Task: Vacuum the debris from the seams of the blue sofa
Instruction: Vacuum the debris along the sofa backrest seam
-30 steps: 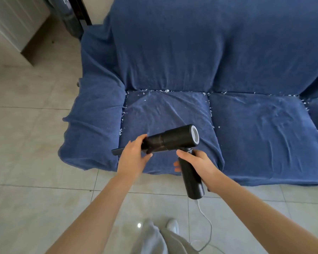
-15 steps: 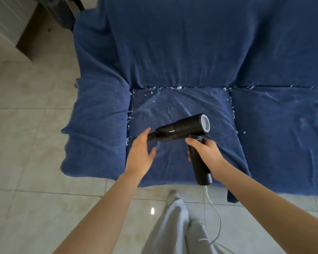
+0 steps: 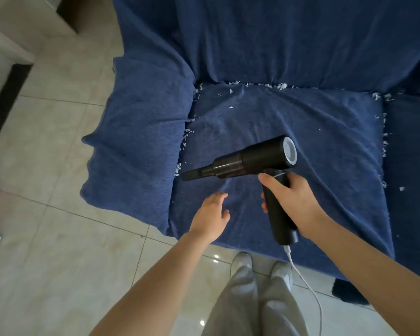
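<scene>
A blue sofa (image 3: pixel 264 44) under a blue cover fills the upper frame. White debris (image 3: pixel 280 86) lies along the back seam of the left seat cushion, more in the seam beside the left armrest (image 3: pixel 181 151) and in the seam on the cushion's right. My right hand (image 3: pixel 291 201) grips the handle of a black handheld vacuum (image 3: pixel 250 161), whose narrow nozzle points left and ends close to the armrest seam. My left hand (image 3: pixel 210 213) hovers open below the nozzle, apart from the vacuum, over the cushion's front.
A white cord (image 3: pixel 306 280) runs from the vacuum's handle down over the tiled floor (image 3: pixel 46 214). My legs in grey trousers and light shoes (image 3: pixel 241 263) stand against the sofa's front edge. A cabinet stands at the far left.
My left hand let go of the vacuum's nozzle and dropped below it. I stepped closer to the sofa, and the nozzle now reaches the armrest seam.
</scene>
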